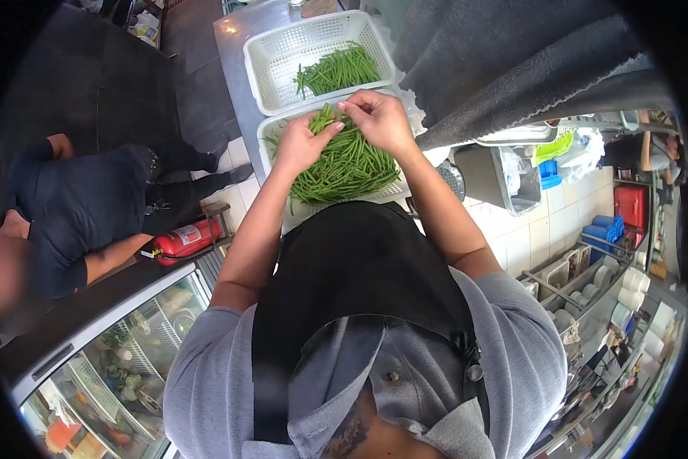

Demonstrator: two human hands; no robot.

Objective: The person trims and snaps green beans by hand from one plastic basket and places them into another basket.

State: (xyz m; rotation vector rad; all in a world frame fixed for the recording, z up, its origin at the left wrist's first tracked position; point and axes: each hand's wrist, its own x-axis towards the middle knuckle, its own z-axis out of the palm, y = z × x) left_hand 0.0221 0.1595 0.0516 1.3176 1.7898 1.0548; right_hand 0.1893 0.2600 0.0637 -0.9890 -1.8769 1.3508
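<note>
Nearest are the black apron (352,260) and grey shirt (206,359) of the person, whose bare forearms reach over the near white basket (263,157), heaped with green beans (352,168). The left hand (304,145) grasps a few of the green beans between thumb and fingers above the heap. Just beside it, the right hand (378,121) has thumb and fingertips drawn together at the beans; whether one is pinched there, I cannot tell. Beyond the hands, the far white basket (271,65) stands next to the near one on a metal table (233,46) and holds a smaller pile of beans (342,69). Off to the left, a red fire extinguisher (187,241) is near a co-worker (91,195) in dark clothes. Away to the right are a grey bin (482,180) and, farther off, a red container (629,205) near racks of white dishes (635,281).
</note>
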